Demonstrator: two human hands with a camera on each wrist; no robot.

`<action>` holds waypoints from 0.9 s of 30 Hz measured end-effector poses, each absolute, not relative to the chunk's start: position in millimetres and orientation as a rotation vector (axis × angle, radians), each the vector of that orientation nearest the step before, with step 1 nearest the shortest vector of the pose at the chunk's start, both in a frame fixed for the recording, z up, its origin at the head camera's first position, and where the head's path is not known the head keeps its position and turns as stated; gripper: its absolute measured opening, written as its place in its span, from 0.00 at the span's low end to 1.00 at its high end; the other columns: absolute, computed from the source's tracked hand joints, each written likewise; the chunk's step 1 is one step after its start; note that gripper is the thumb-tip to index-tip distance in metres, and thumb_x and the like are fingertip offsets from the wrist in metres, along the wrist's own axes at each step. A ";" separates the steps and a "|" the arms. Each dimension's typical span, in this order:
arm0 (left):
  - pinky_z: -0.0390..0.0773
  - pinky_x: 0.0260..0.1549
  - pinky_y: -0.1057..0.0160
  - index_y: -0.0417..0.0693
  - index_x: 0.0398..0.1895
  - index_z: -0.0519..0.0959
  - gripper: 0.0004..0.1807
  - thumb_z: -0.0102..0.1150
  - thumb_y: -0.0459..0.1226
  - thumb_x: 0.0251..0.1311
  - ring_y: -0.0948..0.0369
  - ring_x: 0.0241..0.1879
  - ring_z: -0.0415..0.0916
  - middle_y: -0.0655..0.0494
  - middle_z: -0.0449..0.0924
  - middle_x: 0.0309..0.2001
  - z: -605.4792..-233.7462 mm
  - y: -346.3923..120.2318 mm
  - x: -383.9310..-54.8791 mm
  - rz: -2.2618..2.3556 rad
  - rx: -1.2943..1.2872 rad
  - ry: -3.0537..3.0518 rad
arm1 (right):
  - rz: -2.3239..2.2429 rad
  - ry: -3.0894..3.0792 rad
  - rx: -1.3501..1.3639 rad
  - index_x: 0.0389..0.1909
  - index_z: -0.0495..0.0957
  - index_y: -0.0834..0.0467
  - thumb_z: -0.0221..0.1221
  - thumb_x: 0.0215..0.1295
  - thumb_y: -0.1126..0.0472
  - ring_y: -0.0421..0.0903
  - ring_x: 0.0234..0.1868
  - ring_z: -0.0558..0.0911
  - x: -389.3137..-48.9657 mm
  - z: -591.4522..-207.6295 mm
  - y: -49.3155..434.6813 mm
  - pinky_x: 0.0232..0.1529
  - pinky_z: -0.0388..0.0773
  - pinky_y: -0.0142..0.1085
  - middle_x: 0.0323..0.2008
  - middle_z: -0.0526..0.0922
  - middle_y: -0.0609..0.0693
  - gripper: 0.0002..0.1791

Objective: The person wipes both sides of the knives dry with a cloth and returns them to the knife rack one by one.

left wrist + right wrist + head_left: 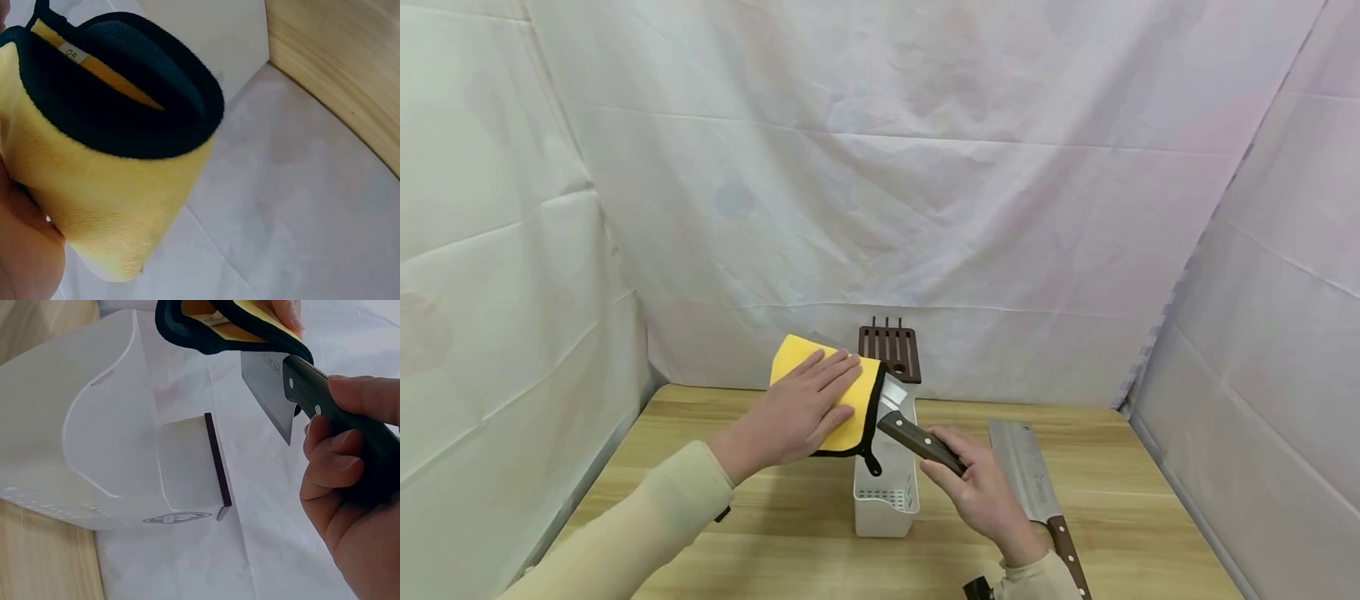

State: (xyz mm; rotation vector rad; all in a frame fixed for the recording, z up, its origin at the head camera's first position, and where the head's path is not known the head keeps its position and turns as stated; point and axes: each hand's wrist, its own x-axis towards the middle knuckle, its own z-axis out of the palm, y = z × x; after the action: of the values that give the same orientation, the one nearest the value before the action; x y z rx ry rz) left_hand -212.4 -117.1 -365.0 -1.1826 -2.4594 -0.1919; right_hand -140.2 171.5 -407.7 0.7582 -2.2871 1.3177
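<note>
My left hand [797,408] holds a folded yellow cloth [787,357] with dark edging and a hanging loop around the blade of a kitchen knife. My right hand [981,483] grips that knife's dark handle [917,437], its fingers curled under and the thumb along the side. Part of the blade [269,387] shows beyond the cloth's edge in the right wrist view; the cloth covers much of the rest. From the left wrist, the cloth [125,194] opens like a pocket with a small tag inside. Both hands are raised above the table.
A white plastic knife holder [886,521] stands upright below the hands, with a brown slotted top [891,354] at its back. To the right, a cleaver [1026,471] lies on the wooden table [737,550]. White cloth walls [880,217] enclose the table.
</note>
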 end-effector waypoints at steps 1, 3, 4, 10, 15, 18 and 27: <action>0.51 0.79 0.48 0.37 0.78 0.63 0.33 0.40 0.50 0.82 0.48 0.79 0.56 0.43 0.63 0.78 -366.3 -115.7 -211.8 -0.189 -1.195 -2.458 | 1.318 -2.291 0.757 0.53 0.84 0.61 0.67 0.65 0.69 0.37 0.35 0.77 -140.0 -407.8 171.3 0.32 0.74 0.32 0.46 0.88 0.55 0.15; 0.51 0.79 0.48 0.37 0.78 0.62 0.33 0.39 0.51 0.82 0.49 0.79 0.55 0.44 0.62 0.78 -368.1 -112.6 -209.9 -0.188 -1.220 -2.447 | 1.320 -2.299 0.758 0.53 0.84 0.61 0.67 0.65 0.69 0.37 0.35 0.77 -139.7 -407.8 171.0 0.32 0.74 0.32 0.46 0.88 0.55 0.15; 0.51 0.79 0.47 0.36 0.78 0.62 0.34 0.38 0.51 0.82 0.48 0.79 0.56 0.43 0.62 0.78 -368.9 -111.0 -208.9 -0.190 -1.231 -2.436 | 1.319 -2.304 0.756 0.53 0.84 0.62 0.67 0.65 0.69 0.37 0.35 0.77 -139.7 -407.9 170.8 0.32 0.74 0.32 0.46 0.87 0.55 0.15; 0.54 0.78 0.48 0.37 0.78 0.62 0.34 0.35 0.52 0.83 0.50 0.78 0.58 0.45 0.63 0.78 -371.6 -100.2 -202.6 -0.179 -1.311 -2.376 | 1.358 -2.346 0.738 0.53 0.84 0.59 0.67 0.66 0.67 0.37 0.35 0.77 -140.0 -407.8 169.2 0.33 0.76 0.32 0.45 0.87 0.52 0.15; 0.54 0.78 0.49 0.38 0.78 0.62 0.35 0.32 0.54 0.83 0.51 0.78 0.58 0.46 0.63 0.78 -371.7 -93.2 -199.9 -0.162 -1.349 -2.343 | 1.388 -2.347 0.745 0.54 0.83 0.61 0.66 0.67 0.67 0.38 0.36 0.78 -140.0 -407.6 167.7 0.34 0.78 0.32 0.45 0.86 0.53 0.15; 0.54 0.79 0.49 0.38 0.78 0.63 0.35 0.31 0.54 0.83 0.51 0.78 0.59 0.46 0.64 0.77 -371.6 -92.8 -200.0 -0.166 -1.340 -2.340 | 1.367 -2.330 0.758 0.53 0.83 0.61 0.66 0.67 0.68 0.37 0.36 0.78 -140.3 -407.9 167.0 0.34 0.77 0.32 0.45 0.86 0.53 0.14; 0.54 0.79 0.50 0.38 0.78 0.62 0.37 0.34 0.56 0.82 0.50 0.78 0.59 0.46 0.64 0.77 -373.8 -99.3 -208.4 -0.232 -1.292 -2.403 | 1.301 -2.331 0.752 0.49 0.84 0.58 0.68 0.63 0.71 0.36 0.32 0.75 -138.6 -410.8 165.0 0.31 0.74 0.31 0.41 0.85 0.48 0.15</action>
State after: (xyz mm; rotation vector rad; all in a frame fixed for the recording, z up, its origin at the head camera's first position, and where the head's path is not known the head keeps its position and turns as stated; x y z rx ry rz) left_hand -208.4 -99.3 -373.8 -1.2921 -2.4029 -0.2325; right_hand -138.6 165.0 -410.8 0.7525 -2.3311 1.3015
